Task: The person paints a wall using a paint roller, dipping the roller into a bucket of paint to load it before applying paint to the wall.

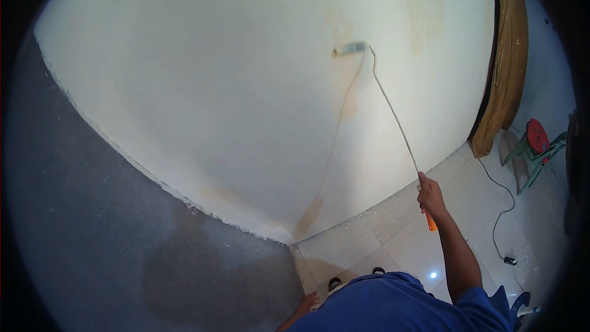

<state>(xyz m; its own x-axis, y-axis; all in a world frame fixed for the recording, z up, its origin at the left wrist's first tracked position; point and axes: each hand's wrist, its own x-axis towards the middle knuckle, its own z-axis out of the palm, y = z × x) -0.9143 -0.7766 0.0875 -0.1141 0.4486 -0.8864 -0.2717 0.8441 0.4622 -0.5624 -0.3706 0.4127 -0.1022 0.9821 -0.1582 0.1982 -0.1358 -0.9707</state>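
My right hand (pixel 431 197) is closed around the orange handle of a paint roller (pixel 396 114). Its long, thin metal rod rises from my fist to the roller sleeve (pixel 349 49), which is against or very close to the white wall (pixel 233 86). Patches of beige still show on the wall's surface, and the roller casts a shadow there. Low by my side, my left hand (pixel 308 302) hangs partly hidden by my blue shirt. Its visible fingers look loose and hold nothing that I can see.
Dark grey wall (pixel 117 221) borders the white area at left. A brown covering (pixel 504 55) hangs at right. Beyond it stand a green chair (pixel 534 154) and a red round seat or lid (pixel 536 135). A black cable (pixel 507 209) crosses the tiled floor (pixel 393 252).
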